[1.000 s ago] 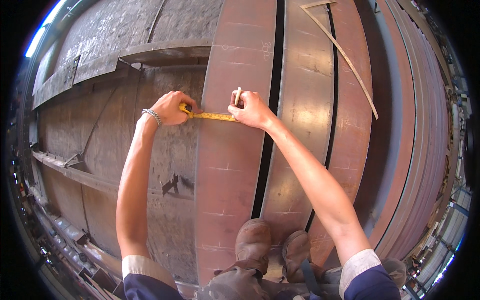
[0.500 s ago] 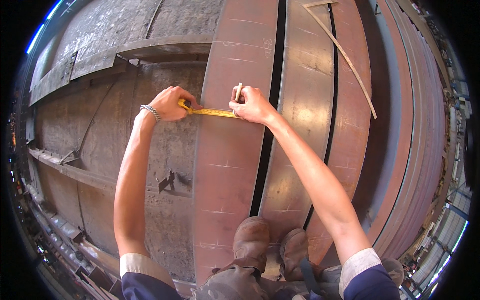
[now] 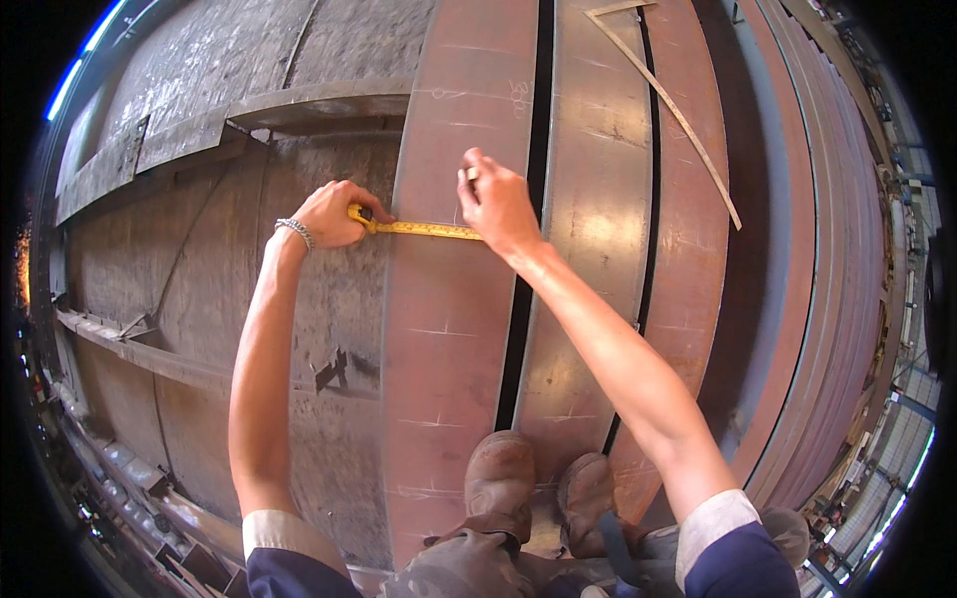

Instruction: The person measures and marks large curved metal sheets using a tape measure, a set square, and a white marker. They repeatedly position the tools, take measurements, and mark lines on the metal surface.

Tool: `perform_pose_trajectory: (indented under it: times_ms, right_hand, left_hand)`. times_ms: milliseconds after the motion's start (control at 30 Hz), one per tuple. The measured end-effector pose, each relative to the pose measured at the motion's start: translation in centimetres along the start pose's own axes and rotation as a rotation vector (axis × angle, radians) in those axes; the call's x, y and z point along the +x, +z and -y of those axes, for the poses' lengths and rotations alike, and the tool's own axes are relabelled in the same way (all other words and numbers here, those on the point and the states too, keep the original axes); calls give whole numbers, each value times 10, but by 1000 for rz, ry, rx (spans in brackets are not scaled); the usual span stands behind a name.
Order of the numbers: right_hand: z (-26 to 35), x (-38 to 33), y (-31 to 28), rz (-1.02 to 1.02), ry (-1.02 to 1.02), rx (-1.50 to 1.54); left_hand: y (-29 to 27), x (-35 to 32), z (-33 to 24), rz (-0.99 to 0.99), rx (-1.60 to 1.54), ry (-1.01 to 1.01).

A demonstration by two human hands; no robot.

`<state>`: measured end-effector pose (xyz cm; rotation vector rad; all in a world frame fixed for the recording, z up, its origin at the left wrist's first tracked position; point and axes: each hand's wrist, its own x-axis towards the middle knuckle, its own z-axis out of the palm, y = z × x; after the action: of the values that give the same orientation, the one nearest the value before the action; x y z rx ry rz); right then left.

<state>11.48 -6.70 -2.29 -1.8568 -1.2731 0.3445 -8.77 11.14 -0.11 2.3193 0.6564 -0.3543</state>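
Observation:
My left hand [image 3: 334, 214] is closed on a yellow tape measure [image 3: 361, 216] beside the left edge of a reddish steel strip [image 3: 439, 339]. From its case the yellow blade [image 3: 429, 230] runs out across the strip, and its far end passes behind my right wrist. My right hand [image 3: 501, 207] hovers over the strip just above the blade, fingers pinching a short pale chalk stick [image 3: 473, 173]. Thin white chalk lines and small crosses mark the strip above and below the tape.
More steel strips [image 3: 595, 249] lie to the right, parted by narrow dark gaps. A large metal square [image 3: 688, 125] rests across them at upper right. On the left is a dark, rough steel surface [image 3: 199, 249] with raised ribs. My boots [image 3: 500, 476] stand on the strips below.
My right hand has lifted off the tape and turned, the chalk tilting from upright. The left hand keeps its hold on the tape measure. The whole view has shifted slightly.

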Motion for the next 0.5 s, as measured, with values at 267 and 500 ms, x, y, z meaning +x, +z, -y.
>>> perform_pose_trajectory:
  times_ms: [267, 500]
  right_hand:
    - [6, -17, -36, -123, 169, 206]
    - [2, -43, -64, -155, 328, 316]
  left_hand:
    - [-4, -1, -10, 1, 58, -20]
    - [-11, -5, -25, -13, 97, -107]
